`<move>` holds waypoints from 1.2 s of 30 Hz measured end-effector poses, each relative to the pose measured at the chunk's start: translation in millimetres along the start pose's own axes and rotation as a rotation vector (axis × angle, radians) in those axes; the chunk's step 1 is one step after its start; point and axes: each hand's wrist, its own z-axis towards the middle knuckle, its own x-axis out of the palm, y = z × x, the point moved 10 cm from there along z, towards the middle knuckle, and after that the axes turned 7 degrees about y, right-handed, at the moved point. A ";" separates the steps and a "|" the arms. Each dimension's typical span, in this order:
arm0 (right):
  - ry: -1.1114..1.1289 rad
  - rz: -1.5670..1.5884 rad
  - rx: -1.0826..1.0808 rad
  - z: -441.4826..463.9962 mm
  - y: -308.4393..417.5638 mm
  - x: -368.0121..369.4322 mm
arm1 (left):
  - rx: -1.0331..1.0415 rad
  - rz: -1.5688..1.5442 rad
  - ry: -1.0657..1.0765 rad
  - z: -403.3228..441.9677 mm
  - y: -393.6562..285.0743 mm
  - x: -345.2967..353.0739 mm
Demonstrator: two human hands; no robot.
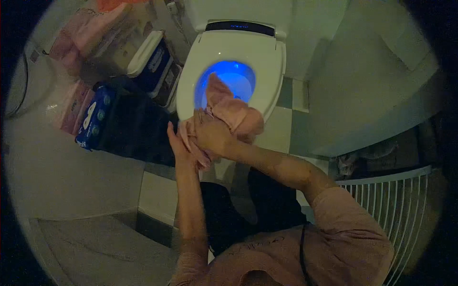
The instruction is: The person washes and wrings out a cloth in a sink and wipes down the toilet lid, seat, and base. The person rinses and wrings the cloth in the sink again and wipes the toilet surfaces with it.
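A pink cloth [238, 114], perhaps a towel, hangs bunched in front of and partly over the toilet bowl opening. My right hand [213, 136] is closed on it, knuckles up, with the loose bulk spilling out beyond. Part of the cloth drapes down between my two hands. My left hand [179, 145] lies under and beside that part, touching it. One digit of the left hand points out straight; the other fingers are hidden by the cloth and my right hand. The toilet [193, 62] has its seat exposed, and blue light glows inside the bowl.
A dark blue pack [131, 126] and a pink pack [75, 107] stand left of the toilet. Behind them are a white-lidded container [145, 55] and pink fabric [86, 35]. A pale curved panel [362, 95] and a white slatted rack [391, 195] are on the right.
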 end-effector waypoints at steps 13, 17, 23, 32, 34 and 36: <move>-1.154 -0.228 -0.460 132.6 9.1 -177.8 | 0.170 0.872 -0.101 1.0 -7.0 2.2; -0.754 -0.447 -0.295 238.7 -133.0 -139.0 | 0.250 1.068 -0.225 -0.9 -15.1 -13.6; -0.571 -0.707 -0.143 179.2 -219.8 -151.2 | 0.273 1.073 -0.225 1.9 -13.3 -25.3; -0.794 -0.116 0.116 18.9 -296.6 -209.2 | 0.149 1.011 -0.172 -8.3 -8.3 0.8; -0.951 0.050 0.199 19.0 -318.8 -218.4 | 0.148 0.983 -0.182 -1.7 -6.7 -8.3; -0.767 -0.460 0.462 46.7 -342.2 -211.6 | 0.140 0.962 -0.182 -2.7 -9.7 -11.7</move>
